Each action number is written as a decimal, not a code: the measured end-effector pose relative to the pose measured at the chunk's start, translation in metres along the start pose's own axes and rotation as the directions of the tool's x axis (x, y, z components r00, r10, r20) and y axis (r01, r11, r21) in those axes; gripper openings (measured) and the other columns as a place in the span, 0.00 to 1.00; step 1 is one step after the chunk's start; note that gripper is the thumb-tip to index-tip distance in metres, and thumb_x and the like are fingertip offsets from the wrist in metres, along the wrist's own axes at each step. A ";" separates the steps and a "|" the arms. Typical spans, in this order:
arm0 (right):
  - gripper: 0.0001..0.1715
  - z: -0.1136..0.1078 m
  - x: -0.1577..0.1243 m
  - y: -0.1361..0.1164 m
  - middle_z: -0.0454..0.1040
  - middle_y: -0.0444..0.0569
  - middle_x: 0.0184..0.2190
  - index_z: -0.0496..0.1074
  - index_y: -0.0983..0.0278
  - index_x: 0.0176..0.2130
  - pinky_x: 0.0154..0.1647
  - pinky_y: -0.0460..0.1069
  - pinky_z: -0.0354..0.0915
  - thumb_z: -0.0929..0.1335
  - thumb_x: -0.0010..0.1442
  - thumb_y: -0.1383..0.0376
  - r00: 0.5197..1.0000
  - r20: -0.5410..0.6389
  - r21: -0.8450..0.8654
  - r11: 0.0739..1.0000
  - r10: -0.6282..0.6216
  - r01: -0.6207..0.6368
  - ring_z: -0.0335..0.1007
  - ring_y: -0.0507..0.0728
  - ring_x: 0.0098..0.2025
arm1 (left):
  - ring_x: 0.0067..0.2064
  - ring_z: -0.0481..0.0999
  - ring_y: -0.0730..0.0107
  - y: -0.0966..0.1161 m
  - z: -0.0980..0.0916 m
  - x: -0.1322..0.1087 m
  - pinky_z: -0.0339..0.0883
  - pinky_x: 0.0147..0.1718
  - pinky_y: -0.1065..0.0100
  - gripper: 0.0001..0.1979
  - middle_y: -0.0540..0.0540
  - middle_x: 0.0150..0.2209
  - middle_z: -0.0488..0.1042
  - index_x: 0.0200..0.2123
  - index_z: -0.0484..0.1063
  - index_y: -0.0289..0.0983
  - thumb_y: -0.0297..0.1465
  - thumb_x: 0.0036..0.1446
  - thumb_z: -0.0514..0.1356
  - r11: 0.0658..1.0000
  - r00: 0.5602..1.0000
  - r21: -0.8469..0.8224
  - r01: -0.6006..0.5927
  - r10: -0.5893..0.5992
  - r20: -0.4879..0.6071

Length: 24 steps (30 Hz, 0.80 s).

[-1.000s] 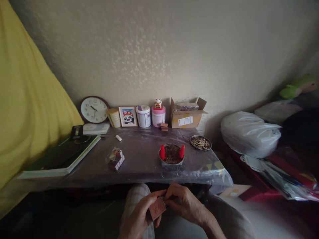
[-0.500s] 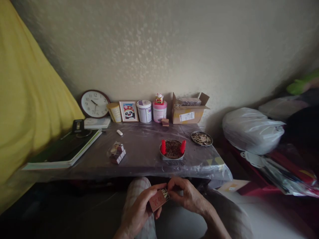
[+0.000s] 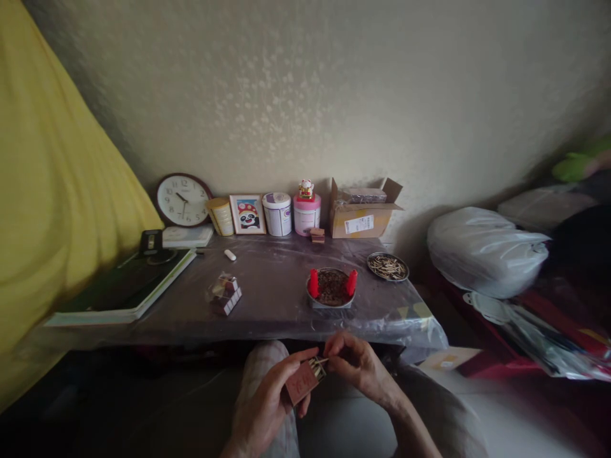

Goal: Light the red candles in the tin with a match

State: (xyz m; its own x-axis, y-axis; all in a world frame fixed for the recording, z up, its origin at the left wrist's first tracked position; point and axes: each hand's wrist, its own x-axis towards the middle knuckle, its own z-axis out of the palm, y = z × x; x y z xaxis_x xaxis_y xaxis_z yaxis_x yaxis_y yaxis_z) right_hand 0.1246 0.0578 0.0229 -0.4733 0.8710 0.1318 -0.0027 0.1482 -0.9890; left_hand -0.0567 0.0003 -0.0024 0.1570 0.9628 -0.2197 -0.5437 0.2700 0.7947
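Observation:
My left hand (image 3: 267,397) grips a small reddish matchbox (image 3: 301,380), its tray slid out at the upper right so pale matchsticks show. My right hand (image 3: 356,366) pinches a thin matchstick (image 3: 323,362) at the open end of the box. Both hands hover over my lap, just in front of the low table (image 3: 267,305). On that table, straight ahead, a round metal dish (image 3: 331,288) holds dark material with two short red candles (image 3: 314,283) standing at its sides.
A second dish of used matchsticks (image 3: 387,266) sits at the table's right. A wrapped bundle of small boxes (image 3: 224,294) lies left of centre. Clock (image 3: 182,200), framed picture, tins and a cardboard box (image 3: 363,215) line the wall. Books (image 3: 119,289) lie left; white bag (image 3: 482,248) right.
The matchbox tray has slid open, showing the matches. My right hand has lifted slightly and now pulls a single matchstick from the box. The view tipped down a little.

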 end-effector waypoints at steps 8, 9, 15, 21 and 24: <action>0.17 0.006 0.002 -0.004 0.73 0.43 0.30 0.60 0.62 0.28 0.29 0.46 0.66 0.70 0.56 0.56 0.995 -0.088 0.195 0.979 -0.042 0.059 0.69 0.48 0.23 | 0.23 0.67 0.72 0.002 0.008 -0.001 0.58 0.20 0.69 0.19 0.43 0.31 0.75 0.47 0.74 0.32 0.37 0.61 0.51 1.000 1.000 -0.020 -0.022 0.022 0.002; 0.18 0.007 0.003 -0.004 0.73 0.42 0.30 0.59 0.62 0.28 0.29 0.46 0.66 0.70 0.56 0.56 0.993 -0.106 0.209 0.975 -0.057 0.078 0.69 0.48 0.23 | 0.23 0.67 0.72 0.002 0.009 -0.002 0.58 0.20 0.69 0.19 0.43 0.31 0.75 0.47 0.74 0.32 0.37 0.61 0.51 0.999 1.000 -0.019 -0.029 0.029 0.004; 0.18 0.011 0.005 -0.002 0.71 0.40 0.28 0.62 0.63 0.27 0.26 0.44 0.64 0.71 0.56 0.55 0.971 -0.234 0.238 0.966 -0.039 0.096 0.69 0.47 0.21 | 0.22 0.66 0.73 0.005 0.019 -0.002 0.56 0.19 0.70 0.17 0.44 0.30 0.76 0.43 0.75 0.34 0.38 0.61 0.52 0.995 0.994 -0.017 -0.099 0.098 -0.058; 0.19 0.014 0.004 0.004 0.71 0.41 0.27 0.62 0.63 0.27 0.27 0.44 0.64 0.72 0.55 0.55 0.970 -0.241 0.274 0.960 0.014 0.054 0.70 0.47 0.21 | 0.19 0.64 0.75 0.005 0.025 0.004 0.55 0.17 0.70 0.12 0.50 0.24 0.73 0.31 0.76 0.37 0.40 0.54 0.59 0.978 0.948 0.081 -0.191 0.205 -0.244; 0.20 0.014 0.004 0.011 0.71 0.42 0.27 0.63 0.64 0.26 0.27 0.44 0.64 0.71 0.55 0.54 0.960 -0.277 0.194 0.977 -0.032 0.088 0.70 0.48 0.21 | 0.19 0.64 0.74 0.000 0.026 0.011 0.54 0.16 0.71 0.14 0.50 0.22 0.72 0.26 0.74 0.38 0.43 0.51 0.61 0.983 0.929 0.057 -0.175 0.184 -0.322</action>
State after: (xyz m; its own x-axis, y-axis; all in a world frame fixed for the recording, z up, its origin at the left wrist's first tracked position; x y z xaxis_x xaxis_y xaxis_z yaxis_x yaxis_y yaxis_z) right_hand 0.1102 0.0558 0.0111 -0.2107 0.9614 0.1768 -0.2157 0.1306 -0.9677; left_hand -0.0338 0.0104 0.0103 -0.2197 0.9456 -0.2401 -0.5149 0.0966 0.8518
